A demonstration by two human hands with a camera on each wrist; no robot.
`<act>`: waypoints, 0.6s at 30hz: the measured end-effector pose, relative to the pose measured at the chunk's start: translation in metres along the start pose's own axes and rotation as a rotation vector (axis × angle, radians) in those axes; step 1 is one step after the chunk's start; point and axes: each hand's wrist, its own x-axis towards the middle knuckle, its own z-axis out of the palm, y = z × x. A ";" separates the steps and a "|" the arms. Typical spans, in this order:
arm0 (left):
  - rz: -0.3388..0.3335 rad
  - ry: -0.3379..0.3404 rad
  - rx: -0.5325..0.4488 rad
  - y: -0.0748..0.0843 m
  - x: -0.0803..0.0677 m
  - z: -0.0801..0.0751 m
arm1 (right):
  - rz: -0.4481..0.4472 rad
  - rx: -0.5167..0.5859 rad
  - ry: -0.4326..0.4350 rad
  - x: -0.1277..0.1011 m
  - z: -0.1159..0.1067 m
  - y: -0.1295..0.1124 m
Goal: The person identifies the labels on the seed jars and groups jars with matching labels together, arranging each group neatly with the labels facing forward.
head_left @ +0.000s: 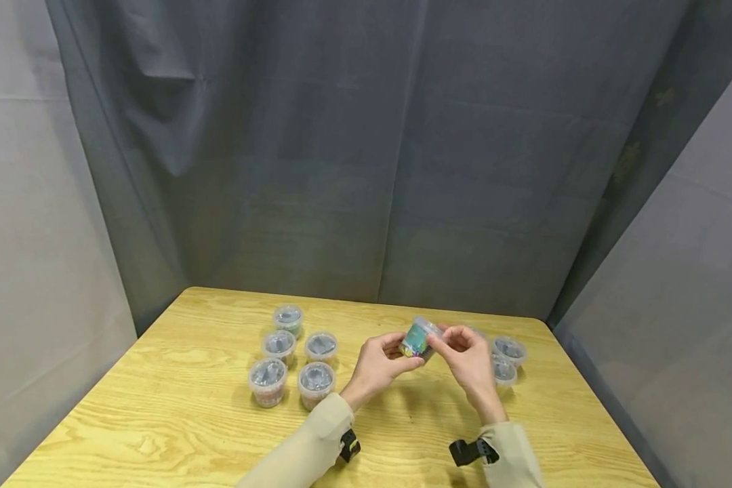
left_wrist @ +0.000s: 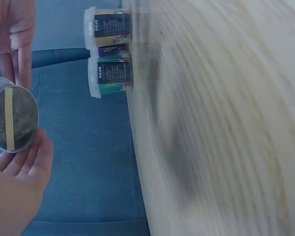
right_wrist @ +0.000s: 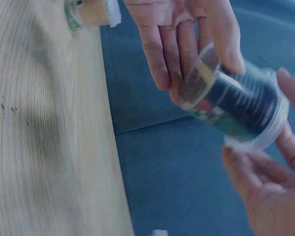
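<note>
Left hand fingers grip tub base | right hand fingers pinch its lid end | above table

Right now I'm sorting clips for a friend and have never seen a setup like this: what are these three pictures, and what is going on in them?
There is no machine here, only a person with a camera on the head and one strapped to each wrist. The wide picture is the head view, looking down at a wooden table in front of grey curtains. In it the left hand and the right hand together hold one small clear tub, tilted, above the table.

On the table, five lidded tubs stand in a group to the person's left, and at least two more tubs stand to the right, partly behind the right hand.

The other two pictures are the wrist views, turned sideways. The left wrist view shows the held tub's bottom; the right wrist view shows its printed label and lid end between the fingers.
</note>
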 end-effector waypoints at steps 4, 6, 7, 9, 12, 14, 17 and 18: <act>0.044 0.039 0.084 -0.002 -0.001 0.000 | 0.014 -0.063 0.008 -0.001 0.002 -0.001; 0.048 0.035 0.100 -0.004 -0.002 0.000 | 0.019 -0.040 0.005 -0.001 0.001 -0.001; 0.042 0.026 0.098 -0.004 -0.002 -0.001 | 0.023 -0.022 0.000 -0.001 0.000 0.000; 0.019 0.001 0.083 -0.003 -0.002 -0.002 | 0.030 0.007 -0.008 -0.001 -0.001 0.002; -0.011 -0.035 0.053 -0.002 -0.002 -0.005 | 0.032 0.027 -0.027 0.000 -0.003 0.005; -0.008 -0.036 0.053 -0.001 -0.002 -0.006 | 0.030 0.034 -0.039 0.001 -0.004 0.007; 0.032 0.001 0.101 -0.001 -0.002 -0.006 | 0.045 0.022 -0.048 0.001 -0.003 0.009; 0.046 0.021 0.125 -0.001 -0.003 -0.005 | 0.050 0.017 -0.049 0.001 -0.003 0.010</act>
